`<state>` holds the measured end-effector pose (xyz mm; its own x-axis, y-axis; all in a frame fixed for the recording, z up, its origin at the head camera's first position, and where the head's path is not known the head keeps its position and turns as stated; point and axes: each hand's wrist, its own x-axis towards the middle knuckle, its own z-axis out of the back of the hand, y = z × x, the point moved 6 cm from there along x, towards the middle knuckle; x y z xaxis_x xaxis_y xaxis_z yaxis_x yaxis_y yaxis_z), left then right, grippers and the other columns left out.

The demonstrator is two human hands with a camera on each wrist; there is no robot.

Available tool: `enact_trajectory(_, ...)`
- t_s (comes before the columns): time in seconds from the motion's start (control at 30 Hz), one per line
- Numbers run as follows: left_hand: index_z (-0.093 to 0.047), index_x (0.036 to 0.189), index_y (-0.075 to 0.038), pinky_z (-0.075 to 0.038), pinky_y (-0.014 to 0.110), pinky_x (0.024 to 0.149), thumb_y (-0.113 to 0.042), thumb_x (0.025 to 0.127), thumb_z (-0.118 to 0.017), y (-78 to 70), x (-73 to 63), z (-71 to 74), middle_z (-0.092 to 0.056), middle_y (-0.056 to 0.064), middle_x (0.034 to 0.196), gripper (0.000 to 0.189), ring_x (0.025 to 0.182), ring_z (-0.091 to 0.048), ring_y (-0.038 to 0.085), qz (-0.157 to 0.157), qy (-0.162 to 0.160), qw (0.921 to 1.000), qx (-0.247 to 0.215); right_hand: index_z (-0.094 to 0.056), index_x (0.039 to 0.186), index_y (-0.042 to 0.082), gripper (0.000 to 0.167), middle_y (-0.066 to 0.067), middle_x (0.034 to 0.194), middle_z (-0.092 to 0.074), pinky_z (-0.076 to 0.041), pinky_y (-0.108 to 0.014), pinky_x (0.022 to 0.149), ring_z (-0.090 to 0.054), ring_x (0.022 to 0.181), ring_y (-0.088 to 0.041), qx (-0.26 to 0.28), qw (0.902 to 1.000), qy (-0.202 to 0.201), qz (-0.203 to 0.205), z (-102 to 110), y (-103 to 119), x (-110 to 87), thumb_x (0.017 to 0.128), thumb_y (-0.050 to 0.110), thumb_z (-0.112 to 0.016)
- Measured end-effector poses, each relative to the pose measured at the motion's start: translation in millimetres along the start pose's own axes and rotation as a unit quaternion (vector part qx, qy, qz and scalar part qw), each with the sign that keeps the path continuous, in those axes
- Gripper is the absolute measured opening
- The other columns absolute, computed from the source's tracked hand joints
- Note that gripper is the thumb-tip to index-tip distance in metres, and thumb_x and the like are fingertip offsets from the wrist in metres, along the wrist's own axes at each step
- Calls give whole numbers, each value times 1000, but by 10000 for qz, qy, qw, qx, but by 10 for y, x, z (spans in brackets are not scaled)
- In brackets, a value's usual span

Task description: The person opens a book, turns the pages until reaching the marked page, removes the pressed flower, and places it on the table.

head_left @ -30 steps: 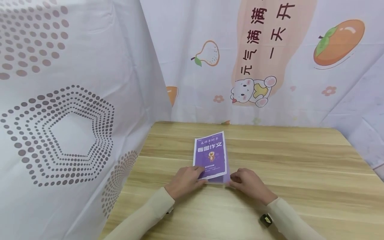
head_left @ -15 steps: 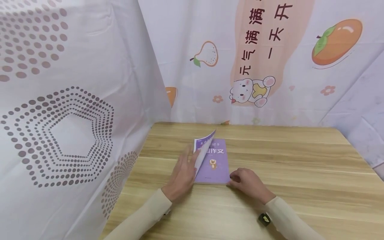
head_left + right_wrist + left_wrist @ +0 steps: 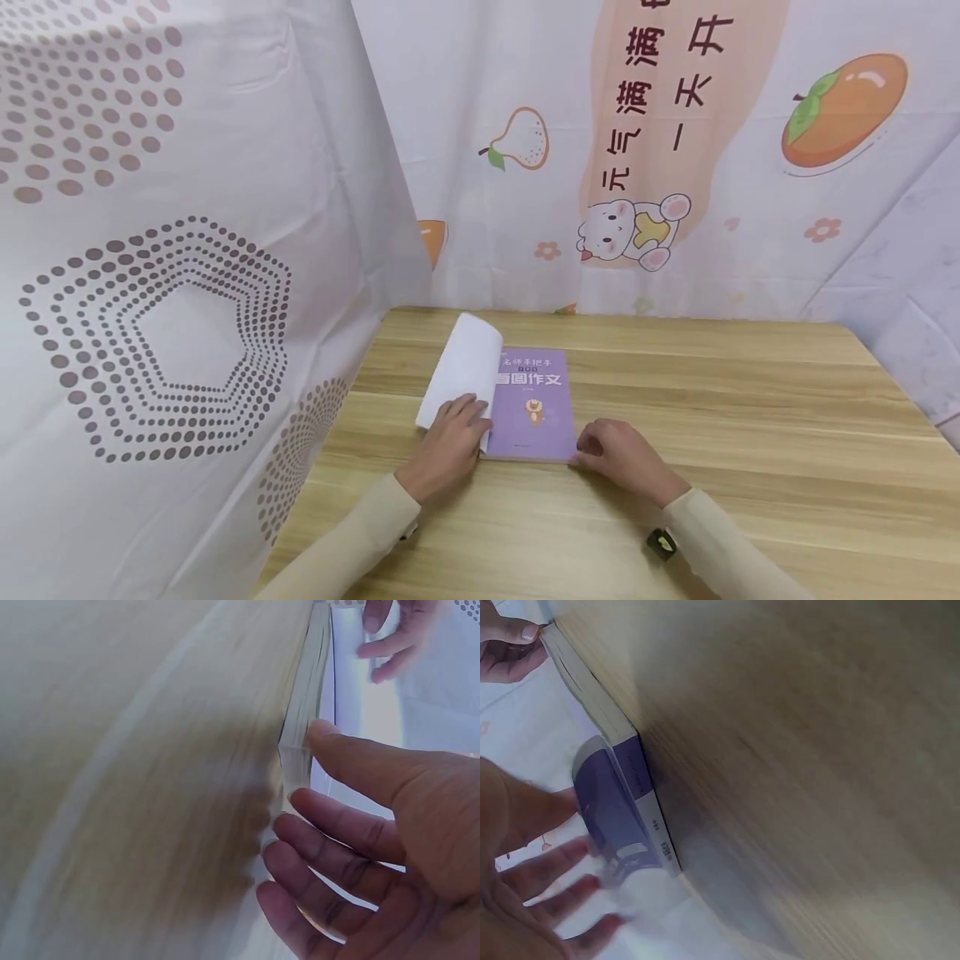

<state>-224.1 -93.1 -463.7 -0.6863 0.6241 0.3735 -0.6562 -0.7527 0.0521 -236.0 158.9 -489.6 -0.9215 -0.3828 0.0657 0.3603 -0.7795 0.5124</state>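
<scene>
A purple book (image 3: pixel 534 417) lies on the table, its front cover (image 3: pixel 462 367) folded back to the left with the white inside up. Beneath it shows a lighter purple page with a small lion and Chinese lettering. My left hand (image 3: pixel 450 442) rests over the turned cover near the spine, fingers extended; in the left wrist view the cover (image 3: pixel 611 802) bends beside those spread fingers. At the near right corner my right hand (image 3: pixel 618 457) holds the book, thumb against the page edges (image 3: pixel 307 682) and the other fingers curled along the side.
The wooden table (image 3: pixel 720 400) extends right and in front of the book. Behind it hangs a white curtain (image 3: pixel 465 208) printed with fruit and a bear; a dotted white cloth (image 3: pixel 330 167) hangs at the left. A small dark device (image 3: pixel 662 544) sits at the right cuff.
The front cover has swung over from lying on the book to the left side, and my left hand has moved left with it. My right hand stays at the corner.
</scene>
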Motion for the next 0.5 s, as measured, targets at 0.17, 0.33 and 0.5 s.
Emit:
enact_trajectory(0.17,-73,112,-5,-51,48,96,-15,94,-73,31,-33,-38,-65,18,128,21,123,-57,35,257,-14,9995,-179,-67,90,12,25,4,85,-60,-51,-31,69,-55,75,-11,226,9997,-39,-23,7,0,1,84,27,-86)
enact_trajectory(0.33,-71,118,-1,-54,48,91,-16,94,-73,48,-59,-74,-62,21,131,28,120,-58,36,348,125,9991,-191,-69,116,9,45,-11,120,-64,-54,-46,92,-65,104,-27,-25,9991,-192,384,-20,60,-10,80,28,-89)
enact_trajectory(0.5,-71,118,0,-54,50,92,-11,93,-72,43,-64,-93,-62,22,133,27,120,-57,39,312,105,9993,-152,-75,118,7,40,-17,133,-64,-49,-52,103,-63,120,-37,-405,9954,-115,859,-58,141,-3,84,25,-86)
